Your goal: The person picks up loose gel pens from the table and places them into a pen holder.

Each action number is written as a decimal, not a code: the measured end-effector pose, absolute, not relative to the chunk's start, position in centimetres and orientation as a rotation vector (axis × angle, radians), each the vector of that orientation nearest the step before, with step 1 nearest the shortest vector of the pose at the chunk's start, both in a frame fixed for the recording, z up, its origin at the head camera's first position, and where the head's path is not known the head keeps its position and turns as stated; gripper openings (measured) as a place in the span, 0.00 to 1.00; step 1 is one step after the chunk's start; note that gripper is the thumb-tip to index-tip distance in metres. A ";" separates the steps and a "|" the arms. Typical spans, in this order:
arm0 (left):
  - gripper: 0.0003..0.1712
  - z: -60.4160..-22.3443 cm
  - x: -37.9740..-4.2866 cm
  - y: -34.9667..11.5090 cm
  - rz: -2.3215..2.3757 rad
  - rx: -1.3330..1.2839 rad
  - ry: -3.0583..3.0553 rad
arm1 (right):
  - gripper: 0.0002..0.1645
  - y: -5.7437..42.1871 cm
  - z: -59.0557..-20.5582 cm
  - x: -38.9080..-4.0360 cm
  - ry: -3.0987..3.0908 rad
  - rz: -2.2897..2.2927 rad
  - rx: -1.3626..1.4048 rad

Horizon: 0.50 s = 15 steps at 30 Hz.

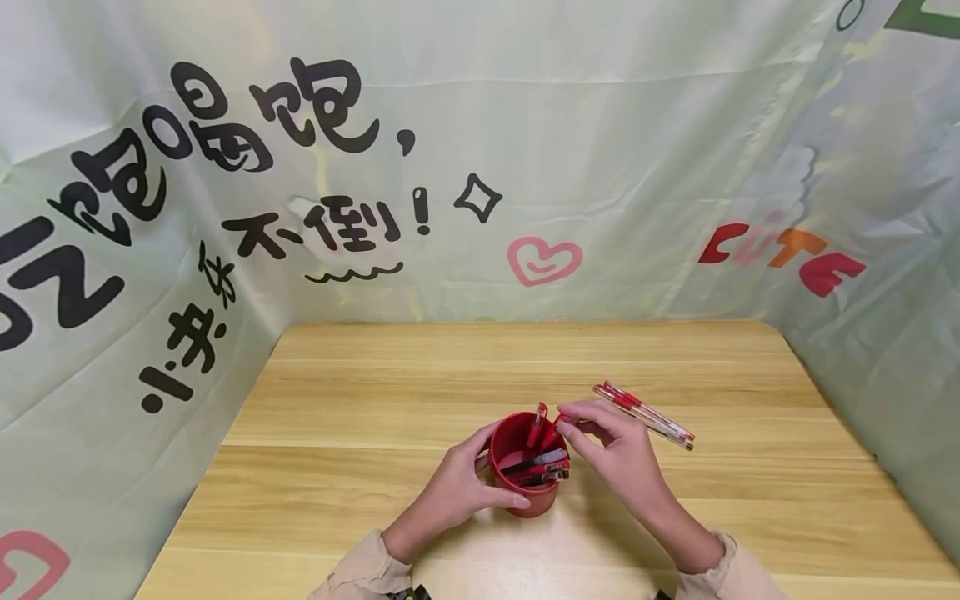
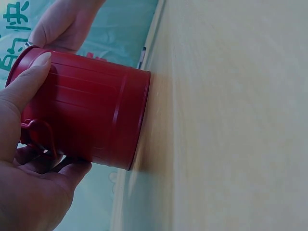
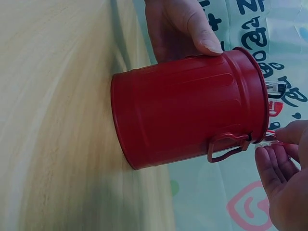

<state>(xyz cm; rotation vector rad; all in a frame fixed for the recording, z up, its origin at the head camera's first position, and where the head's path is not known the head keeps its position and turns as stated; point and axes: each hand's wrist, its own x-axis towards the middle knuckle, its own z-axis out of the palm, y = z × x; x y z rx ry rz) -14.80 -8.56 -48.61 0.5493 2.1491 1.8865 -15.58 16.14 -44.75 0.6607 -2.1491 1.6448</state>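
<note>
A red metal pail-shaped pen holder stands on the table in the head view. My left hand grips it from the left, thumb along the near side and fingers round the far side. At the rim's right side, my right hand pinches the top of a red pen that leans inside the holder. Another red-capped pen stands against the far rim, and several dark and clear pens lean to the right. In the right wrist view, a small wire handle hangs on the holder's wall.
Beyond my right hand, red and clear gel pens lie side by side on the wooden table. A pale printed cloth with black lettering and hearts hangs round the table's back and sides.
</note>
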 end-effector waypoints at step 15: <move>0.56 -48.6 -14.8 -8.5 1.877 0.549 2.154 | 0.13 16.5 -44.0 -15.8 -2.188 1.588 0.655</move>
